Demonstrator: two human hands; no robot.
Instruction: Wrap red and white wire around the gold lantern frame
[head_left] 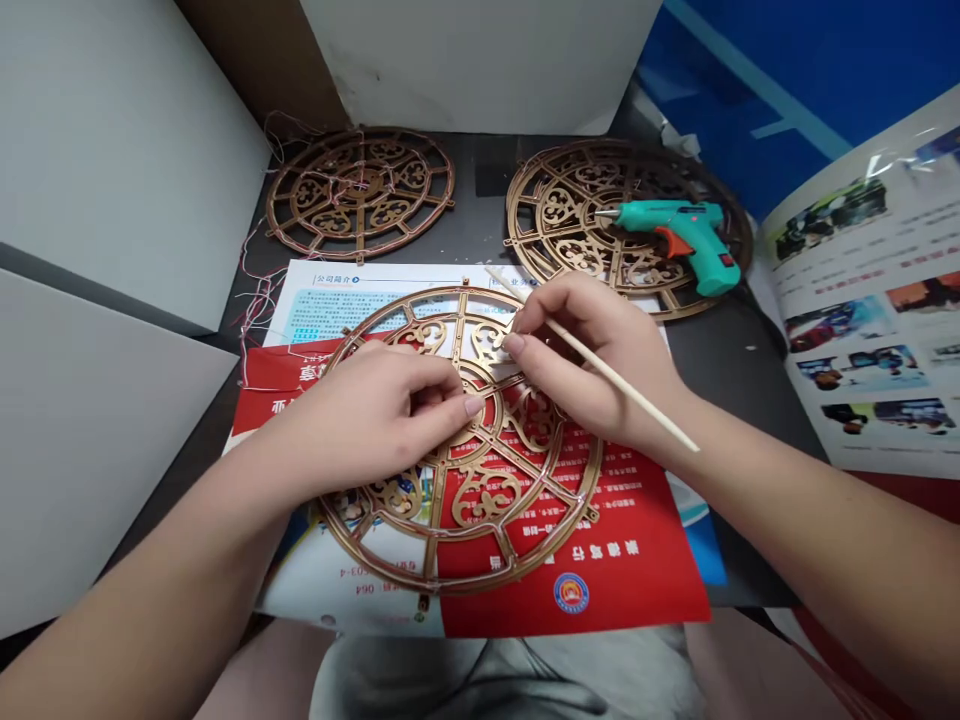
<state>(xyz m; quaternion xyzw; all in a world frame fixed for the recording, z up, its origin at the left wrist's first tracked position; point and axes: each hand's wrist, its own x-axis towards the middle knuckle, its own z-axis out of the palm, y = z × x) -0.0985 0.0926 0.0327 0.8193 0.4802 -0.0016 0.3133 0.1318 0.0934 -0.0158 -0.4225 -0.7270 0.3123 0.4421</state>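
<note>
A round bronze-coloured openwork frame [486, 490] with scroll ornaments lies flat before me, thin wire running along its grooves. My left hand [386, 415] rests across its left side, fingers curled under and thumb pressing by the central hub. What lies beneath those fingers is hidden. Over the upper right of the frame, my right hand [600, 355] holds a thin pale wooden stick [622, 385] slanting between the fingers. Its thumb and fingertips come together just above the scrollwork; any wire between them is too small to make out.
Red and white printed sheets [570, 610] lie under the frame. Behind stand another round frame [360, 215] with loose wires [255, 300] and stacked frames [559, 205] bearing a teal glue gun [679, 235]. White panels [480, 60] and a printed sheet [870, 300] border the table.
</note>
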